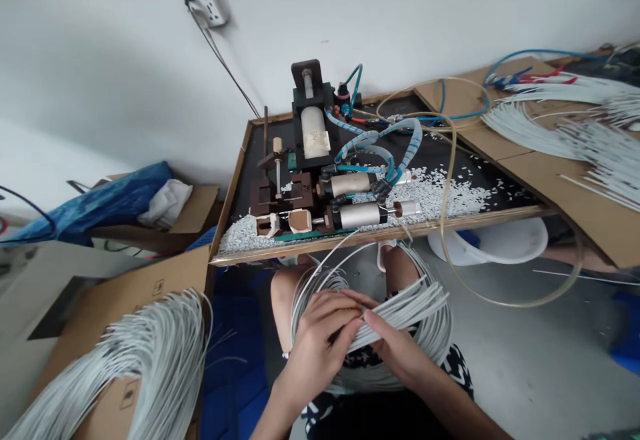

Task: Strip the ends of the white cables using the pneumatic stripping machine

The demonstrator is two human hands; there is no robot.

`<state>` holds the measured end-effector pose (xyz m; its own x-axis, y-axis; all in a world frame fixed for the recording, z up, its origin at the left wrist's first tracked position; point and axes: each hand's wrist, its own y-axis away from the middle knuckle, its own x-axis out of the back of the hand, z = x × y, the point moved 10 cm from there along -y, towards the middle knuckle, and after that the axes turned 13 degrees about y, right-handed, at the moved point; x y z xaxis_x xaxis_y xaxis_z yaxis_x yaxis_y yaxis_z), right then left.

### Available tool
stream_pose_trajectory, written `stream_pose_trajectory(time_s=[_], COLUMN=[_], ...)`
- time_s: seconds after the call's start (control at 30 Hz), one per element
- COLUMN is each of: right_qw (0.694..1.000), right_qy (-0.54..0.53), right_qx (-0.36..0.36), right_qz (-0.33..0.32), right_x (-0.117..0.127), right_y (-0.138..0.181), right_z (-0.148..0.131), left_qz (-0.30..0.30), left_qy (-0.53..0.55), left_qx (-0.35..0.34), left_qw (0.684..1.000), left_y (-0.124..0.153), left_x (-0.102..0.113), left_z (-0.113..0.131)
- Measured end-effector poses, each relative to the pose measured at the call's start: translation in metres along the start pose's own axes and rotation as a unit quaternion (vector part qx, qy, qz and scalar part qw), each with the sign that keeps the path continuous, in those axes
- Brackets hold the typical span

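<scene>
A coil of white wires (436,333) lies across my lap, and one end of it is gathered into a loose bundle (415,307). My left hand (323,327) is closed on the wires, its thumb and fingertips pinched together close to the other hand. Just to its right, my right hand (390,343) wraps around the bundle with its thumb on top. Wire ends fan out to the right past the fingers. The fingers partly hide the spot where both hands meet. In front of my knees stands a pneumatic wire stripping machine (313,133) with two silver cylinders (357,215).
Small white cut bits (450,193) cover much of the wooden-edged bench (320,248). Bent white wires (170,333) lie on cardboard at left; more wires (575,133) rest at right. A clear hose (447,227) loops over the bench edge above a white basin (515,240).
</scene>
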<state>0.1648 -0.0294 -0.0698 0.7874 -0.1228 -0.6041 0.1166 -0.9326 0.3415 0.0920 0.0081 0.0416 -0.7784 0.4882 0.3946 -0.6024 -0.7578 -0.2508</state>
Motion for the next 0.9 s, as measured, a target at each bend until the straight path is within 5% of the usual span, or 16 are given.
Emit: stream_pose_trajectory(time_s=[0.1,0.17,0.3,0.43,0.9], right_qw=[1.000,0.999,0.997,0.997,0.994], right_qy=[0.006,0.014,0.024,0.021,0.038], right_qx=[-0.015,-0.033,-0.066,-0.071,-0.092], right_qz=[0.010,0.012,0.018,0.037,0.033], right_x=[0.004,0.006,0.011,0.016,0.021], right_y=[-0.001,-0.001,0.001,0.003,0.002], right_z=[0.004,0.008,0.017,0.022,0.030], left_qz=[0.073,0.178,0.364,0.382,0.390], left_qy=[0.038,0.080,0.260,0.343,0.233], left_qx=[0.032,0.054,0.097,0.135,0.150], left_qw=[0.996,0.979,0.889,0.847,0.878], left_y=[0.009,0.020,0.040,0.030,0.021], left_x=[0.011,0.031,0.073,0.092,0.097], left_z=[-0.008,-0.015,-0.044,-0.061,-0.083])
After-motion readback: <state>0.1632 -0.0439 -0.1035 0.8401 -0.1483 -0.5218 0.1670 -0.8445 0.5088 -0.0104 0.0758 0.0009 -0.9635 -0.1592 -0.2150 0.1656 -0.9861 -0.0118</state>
